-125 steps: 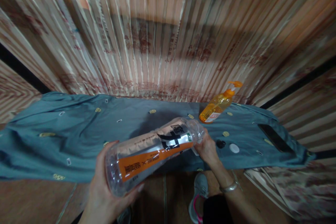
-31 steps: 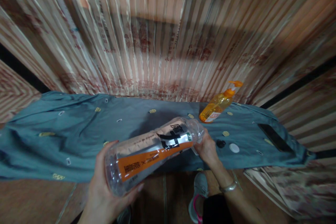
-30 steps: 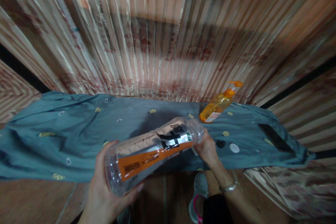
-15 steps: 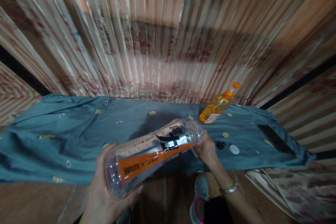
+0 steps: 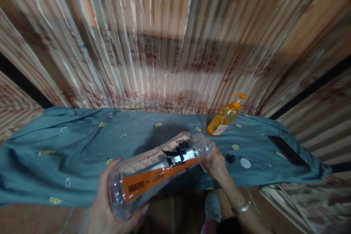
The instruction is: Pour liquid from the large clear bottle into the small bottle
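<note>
A large clear plastic bottle (image 5: 153, 170) with an orange and silver label and black lettering lies tilted in the air above the cloth, its base toward me on the left. My left hand (image 5: 108, 197) is wrapped around the base end. At the other end my right hand (image 5: 215, 161), with a silver bracelet on its wrist, is closed about the clear mouth end; its fingertips are partly hidden behind the plastic. Beyond that hand stands an orange pump bottle (image 5: 221, 121) with amber liquid. A white round cap (image 5: 245, 162) and a small black object (image 5: 230, 158) lie right of my right hand.
A teal patterned cloth (image 5: 82, 146) covers the long table. A dark phone (image 5: 287, 150) lies at its right end. Striped curtains (image 5: 153, 62) hang behind and at the sides. Below are a tiled floor and my shoe (image 5: 212, 206).
The view has tilted slightly upward, so the table sits lower in the picture. Both hands keep their hold on the plastic bottle, which has barely moved relative to them.
</note>
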The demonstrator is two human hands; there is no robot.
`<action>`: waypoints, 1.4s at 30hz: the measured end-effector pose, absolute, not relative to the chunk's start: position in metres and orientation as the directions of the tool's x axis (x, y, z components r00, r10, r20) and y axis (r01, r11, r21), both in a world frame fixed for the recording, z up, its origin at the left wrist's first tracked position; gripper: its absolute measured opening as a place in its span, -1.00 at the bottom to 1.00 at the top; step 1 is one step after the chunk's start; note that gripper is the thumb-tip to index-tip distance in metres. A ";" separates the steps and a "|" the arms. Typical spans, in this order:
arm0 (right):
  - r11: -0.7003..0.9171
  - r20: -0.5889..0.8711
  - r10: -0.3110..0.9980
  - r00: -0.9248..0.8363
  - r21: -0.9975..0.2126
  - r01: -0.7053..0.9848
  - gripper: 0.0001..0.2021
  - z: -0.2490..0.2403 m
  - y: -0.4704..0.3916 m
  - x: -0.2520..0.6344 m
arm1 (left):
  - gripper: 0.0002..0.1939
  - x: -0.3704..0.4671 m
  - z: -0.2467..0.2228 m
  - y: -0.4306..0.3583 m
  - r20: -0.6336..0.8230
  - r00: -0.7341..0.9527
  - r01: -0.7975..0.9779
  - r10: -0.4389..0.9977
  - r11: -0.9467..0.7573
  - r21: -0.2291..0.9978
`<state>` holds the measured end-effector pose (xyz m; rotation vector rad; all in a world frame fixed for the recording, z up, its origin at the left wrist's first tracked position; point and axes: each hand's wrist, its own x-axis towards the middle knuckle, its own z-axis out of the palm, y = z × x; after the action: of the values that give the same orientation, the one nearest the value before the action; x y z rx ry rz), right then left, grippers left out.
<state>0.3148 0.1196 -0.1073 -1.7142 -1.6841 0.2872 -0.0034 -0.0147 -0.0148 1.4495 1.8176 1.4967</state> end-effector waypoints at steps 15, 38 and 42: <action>0.104 0.311 0.945 0.106 -0.589 0.801 -0.47 -0.102 0.118 0.317 | -0.07 -0.009 -0.011 -0.013 0.227 -0.377 0.400 0.898 -0.063 0.914; 0.138 0.362 0.927 0.094 -0.564 0.814 -0.44 -0.103 0.121 0.313 | -0.11 -0.006 -0.003 -0.011 0.226 -0.376 0.333 0.899 -0.097 0.938; 0.132 0.356 0.929 0.098 -0.568 0.812 -0.45 -0.103 0.121 0.313 | -0.11 -0.005 -0.002 -0.009 0.240 -0.380 0.342 0.893 -0.105 0.934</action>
<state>0.3125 0.1210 -0.1026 -1.6937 -1.7265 0.2170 -0.0048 -0.0095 -0.0023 1.3549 1.6902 1.5039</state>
